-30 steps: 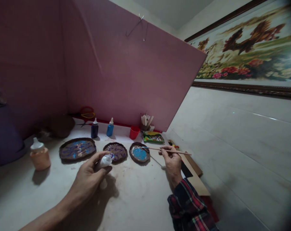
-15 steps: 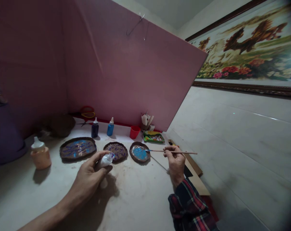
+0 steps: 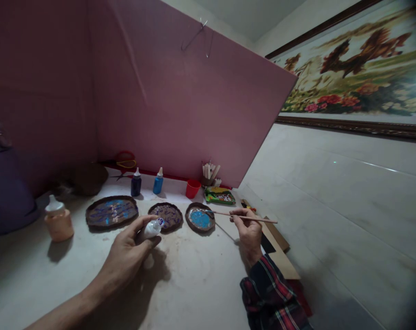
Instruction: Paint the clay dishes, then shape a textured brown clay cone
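My right hand (image 3: 248, 231) pinches a thin wooden paintbrush (image 3: 254, 218), its tip at the upper part of the small round brown dish (image 3: 201, 218), which has bright blue paint inside. Fingers of my left hand (image 3: 130, 247) are wrapped round a small white bottle (image 3: 150, 229), held tilted in front of the middle dish (image 3: 169, 215) with purple streaks. Further left lies a larger oval dish (image 3: 112, 212) streaked blue, purple and pinkish. Dark blue (image 3: 136, 184) and light blue (image 3: 158, 182) paint bottles stand upright behind the dishes.
An orange bottle (image 3: 59, 222) and a large purple container (image 3: 8, 183) stand at the left. Behind are scissors (image 3: 125, 160), a red cup (image 3: 193, 189), a green packet (image 3: 219, 195) and a holder with white sticks (image 3: 209, 174). Cardboard (image 3: 280, 252) lies by the wall.
The brush tip has moved up and slightly left to the dish's upper part, its handle end tilting lower. My right hand has shifted slightly left; my left hand looks unmoved.
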`<state>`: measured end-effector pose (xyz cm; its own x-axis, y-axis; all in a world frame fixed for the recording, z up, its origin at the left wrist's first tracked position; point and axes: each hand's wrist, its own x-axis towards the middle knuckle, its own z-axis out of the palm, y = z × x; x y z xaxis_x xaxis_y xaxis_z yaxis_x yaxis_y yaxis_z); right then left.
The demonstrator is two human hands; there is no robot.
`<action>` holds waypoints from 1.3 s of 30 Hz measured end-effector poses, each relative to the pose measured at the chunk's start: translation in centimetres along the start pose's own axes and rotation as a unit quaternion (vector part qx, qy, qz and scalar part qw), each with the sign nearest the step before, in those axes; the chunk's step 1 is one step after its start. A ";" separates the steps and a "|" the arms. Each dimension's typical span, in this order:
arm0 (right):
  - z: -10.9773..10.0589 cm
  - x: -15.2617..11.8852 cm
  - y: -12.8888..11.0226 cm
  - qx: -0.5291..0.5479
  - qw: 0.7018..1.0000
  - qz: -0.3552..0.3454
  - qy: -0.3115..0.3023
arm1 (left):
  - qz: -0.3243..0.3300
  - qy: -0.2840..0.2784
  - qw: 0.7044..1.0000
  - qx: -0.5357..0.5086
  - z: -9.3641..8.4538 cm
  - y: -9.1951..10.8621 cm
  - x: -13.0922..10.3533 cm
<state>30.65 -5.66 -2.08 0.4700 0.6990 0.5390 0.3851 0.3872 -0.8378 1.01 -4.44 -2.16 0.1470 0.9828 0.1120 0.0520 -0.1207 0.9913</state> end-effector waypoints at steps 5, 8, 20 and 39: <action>0.1 0.0 0.3 -0.003 1.000 0.005 -0.007 | -0.014 -0.005 1.000 -0.003 0.0 0.1 -0.1; 0.0 0.0 0.3 -0.011 1.000 0.006 -0.013 | -0.009 -0.005 1.000 0.000 -0.1 -0.1 0.0; -0.5 -0.1 -0.4 0.030 0.998 0.004 0.048 | 0.000 -0.012 1.000 0.007 -0.1 -0.3 0.1; 0.0 0.0 -0.1 -0.030 0.999 -0.002 0.034 | -0.011 -0.017 1.000 -0.011 -0.1 -0.3 -0.1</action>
<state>30.66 -5.67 -1.99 0.5212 0.6538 0.5486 0.4328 0.3515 -0.8301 0.93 -4.48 -2.43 0.1786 0.9800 0.0872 0.0349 -0.0949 0.9949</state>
